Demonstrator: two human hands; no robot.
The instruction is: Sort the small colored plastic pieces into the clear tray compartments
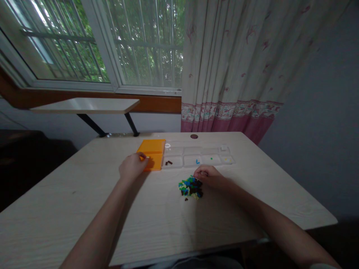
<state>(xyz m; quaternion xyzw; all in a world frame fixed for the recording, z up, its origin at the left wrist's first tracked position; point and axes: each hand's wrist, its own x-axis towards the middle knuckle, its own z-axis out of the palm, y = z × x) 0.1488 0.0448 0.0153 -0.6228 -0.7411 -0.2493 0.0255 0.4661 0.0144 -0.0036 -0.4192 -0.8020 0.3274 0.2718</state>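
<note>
A small heap of mixed blue, green, yellow and dark pieces (pixel 190 188) lies on the pale wooden table (pixel 70 209). My right hand (pixel 209 176) rests at the heap's right edge, fingers curled over the pieces; what they pinch is hidden. My left hand (pixel 132 167) is closed beside the orange lid (pixel 153 153), with a small pale piece between the fingertips. A clear sorting tray (pixel 200 156) with several compartments lies behind the heap; it holds a few dark, blue, green and yellow pieces in separate cells.
One dark piece (pixel 186 199) lies loose just in front of the heap. A cable hole (pixel 194 136) sits at the table's far edge. Behind are a window, a folding shelf (pixel 84 105) and a flowered curtain (pixel 238 63).
</note>
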